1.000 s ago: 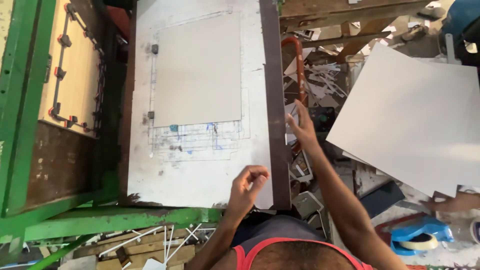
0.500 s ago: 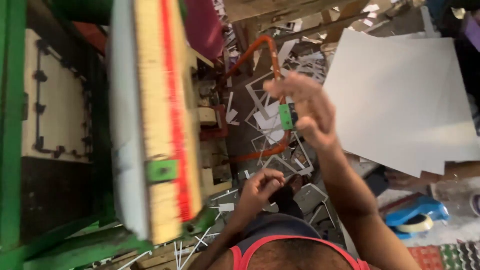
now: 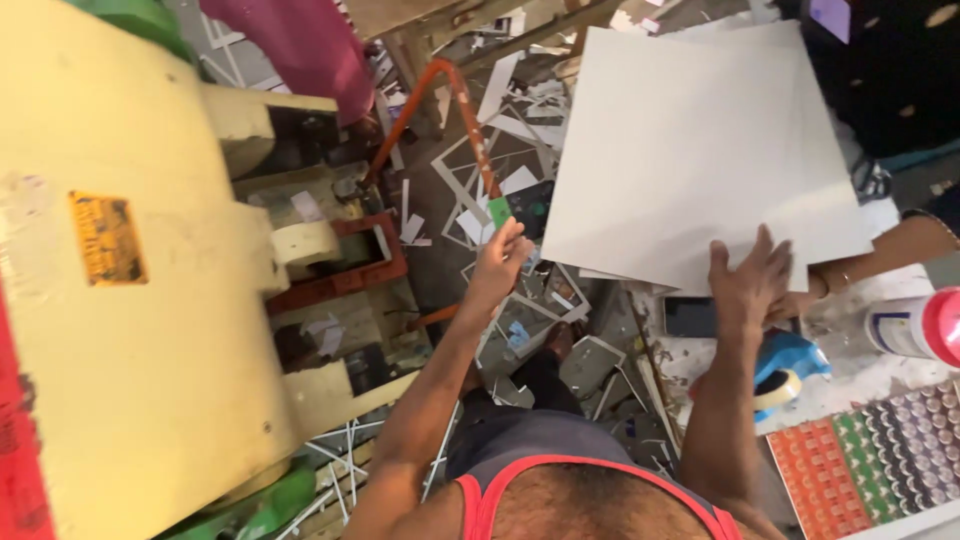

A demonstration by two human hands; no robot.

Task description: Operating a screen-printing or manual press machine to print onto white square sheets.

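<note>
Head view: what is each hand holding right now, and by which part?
The left hand grips the orange lever at its green-tipped lower end. The right hand lies flat on the white sheets at their near edge; a grip cannot be told.

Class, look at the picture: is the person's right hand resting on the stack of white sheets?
Yes, the right hand lies flat on the near edge of the white sheets.

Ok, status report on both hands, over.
Left hand gripping orange lever at its green end. Right hand flat on white sheet stack. Another person's arm alongside.
</note>
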